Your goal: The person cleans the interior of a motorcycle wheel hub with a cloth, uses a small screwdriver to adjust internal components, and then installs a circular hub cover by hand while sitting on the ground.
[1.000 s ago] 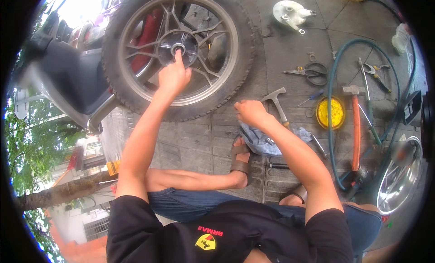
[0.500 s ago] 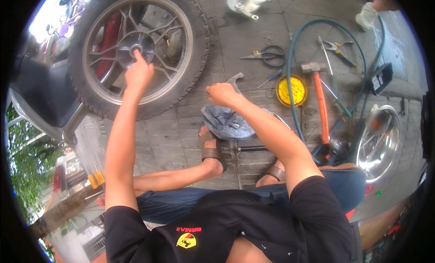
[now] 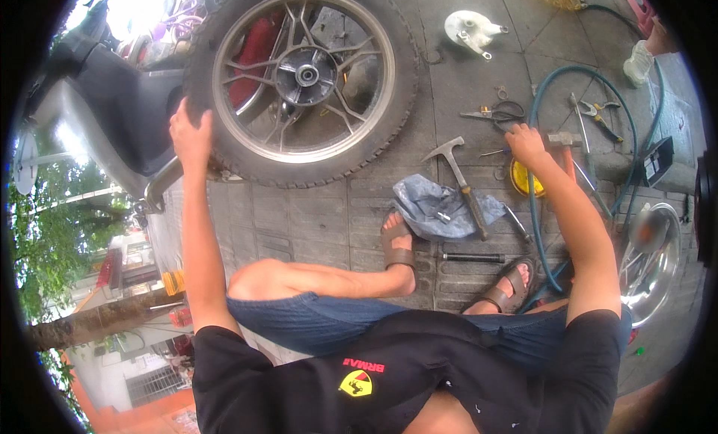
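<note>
A spoked motorcycle wheel with a black tyre stands in front of me, its round hub facing me. My left hand is at the tyre's left edge, thumb and fingers apart, holding nothing. On the right, my right hand is low over the yellow tub, fingers curled. Beside its fingertips are scissors and the thin shaft of a screwdriver, which runs toward the hand. Whatever lies under those fingers is hidden. A claw hammer lies across a grey-blue plastic bag.
A white metal part lies at the far side. Right of my hand are a mallet, pliers, a green hose and a chrome rim. A black rod lies between my sandalled feet. A motorcycle stands left.
My left hand has come off the hub to the tyre's left edge and opened. My right hand has moved right, from beside the claw hammer to the scissors and tub. The view has shifted.
</note>
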{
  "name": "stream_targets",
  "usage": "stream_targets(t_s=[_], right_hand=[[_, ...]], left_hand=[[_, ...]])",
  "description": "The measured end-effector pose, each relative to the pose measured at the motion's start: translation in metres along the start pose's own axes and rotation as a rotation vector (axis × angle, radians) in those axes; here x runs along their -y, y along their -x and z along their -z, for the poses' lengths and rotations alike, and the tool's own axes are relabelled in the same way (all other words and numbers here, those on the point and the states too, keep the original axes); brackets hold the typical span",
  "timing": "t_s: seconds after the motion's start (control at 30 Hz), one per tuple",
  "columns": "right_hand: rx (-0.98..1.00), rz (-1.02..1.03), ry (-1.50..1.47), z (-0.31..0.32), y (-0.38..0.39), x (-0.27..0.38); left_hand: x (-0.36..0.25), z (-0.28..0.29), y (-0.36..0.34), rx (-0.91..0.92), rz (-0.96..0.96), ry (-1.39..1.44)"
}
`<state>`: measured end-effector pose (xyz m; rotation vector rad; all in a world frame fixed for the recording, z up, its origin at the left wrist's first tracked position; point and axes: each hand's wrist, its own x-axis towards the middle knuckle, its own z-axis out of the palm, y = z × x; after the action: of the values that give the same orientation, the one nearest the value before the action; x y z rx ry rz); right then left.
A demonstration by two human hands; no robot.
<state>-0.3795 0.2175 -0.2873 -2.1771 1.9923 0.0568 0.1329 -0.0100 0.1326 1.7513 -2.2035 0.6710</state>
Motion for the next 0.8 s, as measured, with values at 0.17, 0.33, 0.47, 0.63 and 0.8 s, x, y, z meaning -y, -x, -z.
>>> stream_targets(t_s=[0.17,0.33,0.47,0.63,0.8], right_hand=[[-0.069,0.076,-0.101,0.008,-0.002,-0.004],[-0.11,0.064,-0.815,0.147,-0.053,0.096],[-0.749,0.212,-0.946,0.196,-0.109,0.186],[-0.85,0.182,-0.907,0.211,-0.148,0.228],[-0.899,0.258,-0.839,0.212,-0.164,0.236]], left_hand=[[0.02,-0.033,-0.052,-0.119,-0.071,0.074],[0.02,-0.046,-0.079,-0.027,0.044,0.142],[0.004,-0.053,-0.081,-0.021,0.072,0.153],[0.014,-0.052,-0.083,-0.079,-0.013,0.136],[0.004,-0.05,-0.08,-0.049,0.061,0.131]])
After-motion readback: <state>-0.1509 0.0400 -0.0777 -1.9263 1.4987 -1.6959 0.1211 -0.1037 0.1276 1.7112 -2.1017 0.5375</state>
